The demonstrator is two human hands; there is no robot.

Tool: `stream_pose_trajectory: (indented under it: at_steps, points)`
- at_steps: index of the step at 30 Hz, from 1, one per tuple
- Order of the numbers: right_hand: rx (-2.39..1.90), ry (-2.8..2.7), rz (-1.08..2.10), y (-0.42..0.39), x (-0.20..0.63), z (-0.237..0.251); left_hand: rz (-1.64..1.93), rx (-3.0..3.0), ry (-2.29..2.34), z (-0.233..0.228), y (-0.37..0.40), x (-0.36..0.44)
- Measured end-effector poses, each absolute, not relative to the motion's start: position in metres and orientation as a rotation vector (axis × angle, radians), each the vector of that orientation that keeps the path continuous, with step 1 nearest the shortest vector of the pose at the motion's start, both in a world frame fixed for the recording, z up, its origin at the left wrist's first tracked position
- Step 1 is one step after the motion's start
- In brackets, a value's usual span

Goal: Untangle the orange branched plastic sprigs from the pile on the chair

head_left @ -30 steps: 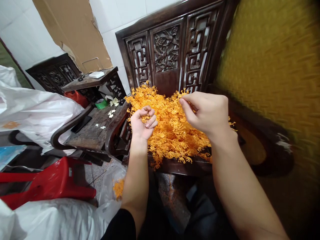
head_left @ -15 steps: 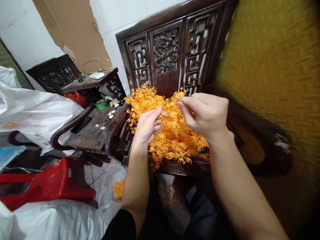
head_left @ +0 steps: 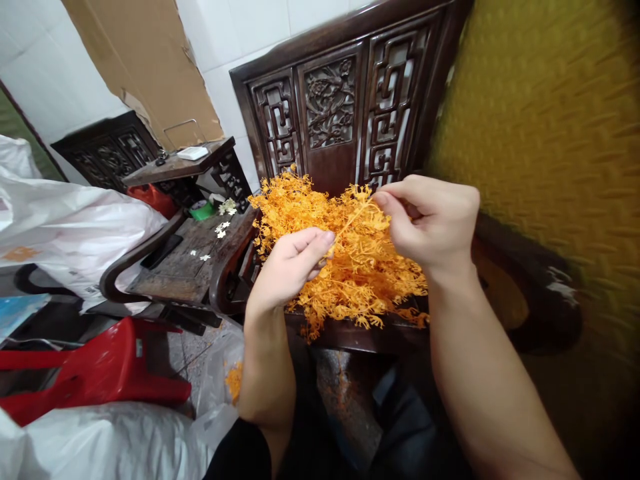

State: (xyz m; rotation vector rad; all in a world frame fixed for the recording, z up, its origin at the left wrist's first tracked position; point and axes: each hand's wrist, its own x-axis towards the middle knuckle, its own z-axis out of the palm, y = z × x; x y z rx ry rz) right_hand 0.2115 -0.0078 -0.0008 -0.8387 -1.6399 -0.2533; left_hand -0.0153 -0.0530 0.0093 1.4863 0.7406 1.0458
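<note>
One orange sprig (head_left: 356,217) held between two bare hands. The left hand (head_left: 290,265), thumb closed against fingers, grips its lower end; the right hand (head_left: 434,219) pinches its upper end between thumb and forefinger. The stem slants upward from left to right above one heap of orange sprigs (head_left: 350,287), too densely overlapped to be counted. The heap rests on the seat of one dark wooden chair (head_left: 332,157), whose backrest shows three carved panels. To the left, a second wooden chair (head_left: 173,273) bears one roll of green tape (head_left: 201,211) and several white pieces (head_left: 221,230), two of them apart from the rest. Behind it, one small table (head_left: 173,168) carries one white object (head_left: 193,153). Below, one red plastic stool (head_left: 100,373) stands near one translucent bag (head_left: 213,377) containing orange bits (head_left: 234,381).
</note>
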Motion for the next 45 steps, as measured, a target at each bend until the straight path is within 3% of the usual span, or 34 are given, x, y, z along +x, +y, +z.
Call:
stream_pose_trajectory:
  at_steps: [3, 7, 18, 35, 45]
  points:
    - [-1.013, -1.413, -0.253, 0.002, 0.235, -0.007, 1.091, 1.486, 0.799, 0.017, -0.065, -0.034]
    - [-1.092, -1.149, -0.192, 0.005, 0.257, -0.011, 1.422, 1.520, 0.905, 0.021, -0.071, -0.053]
    - [-0.819, -1.483, -0.230, -0.032, 0.213, 0.016, 1.450, 1.578, 0.915, 0.014, -0.064, -0.042]
    - [-0.542, -1.937, 0.150, -0.035, 0.205, 0.022, 1.481, 1.349, 0.741, 0.013, -0.055, -0.028]
    - [-0.500, -1.996, 0.322, -0.031, 0.199, 0.020, 1.008, 1.448, 0.685, 0.000, -0.046, -0.023]
